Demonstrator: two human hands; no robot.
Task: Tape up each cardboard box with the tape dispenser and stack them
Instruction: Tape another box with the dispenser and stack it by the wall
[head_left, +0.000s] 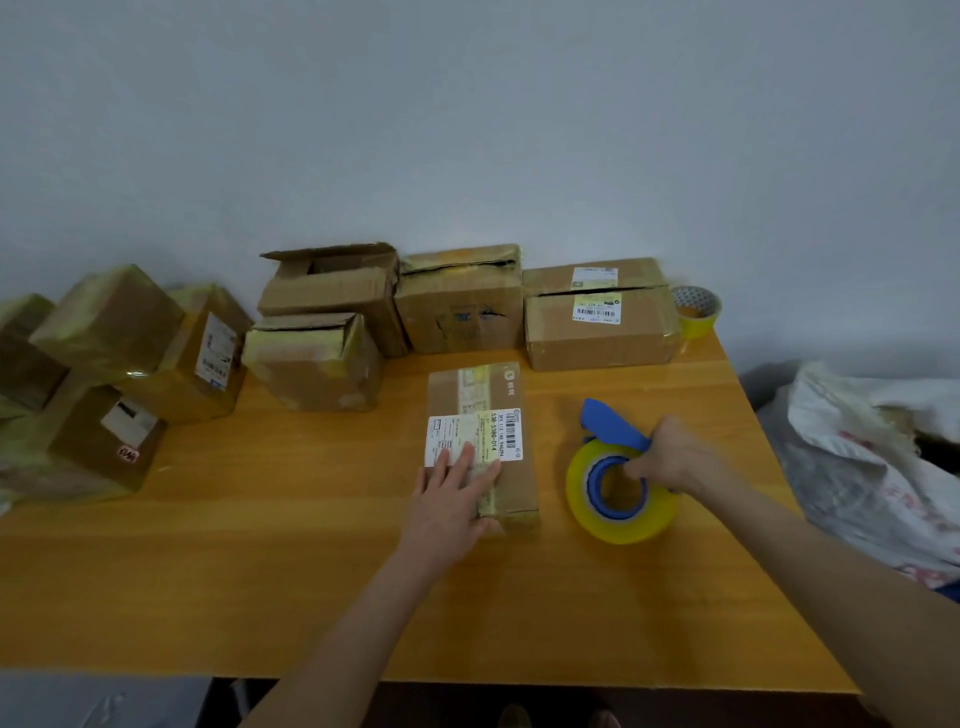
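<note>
A flat cardboard box (480, 395) with a white shipping label lies in the middle of the wooden table (291, 561). My left hand (454, 499) rests flat on its near end, fingers spread. To its right stands the blue tape dispenser (610, 423) with a large yellow tape roll (621, 519), and my right hand (675, 454) grips its handle. Along the wall sit more cardboard boxes: one with open flaps (332, 288), a smaller one (314, 361) in front of it, a taped one (460, 301), and a labelled one (597, 317).
A pile of taped boxes (119, 374) is stacked at the table's left end. A spare yellow tape roll (698, 309) stands at the back right corner. A white plastic sack (872, 467) lies off the table's right edge. A grey wall runs behind.
</note>
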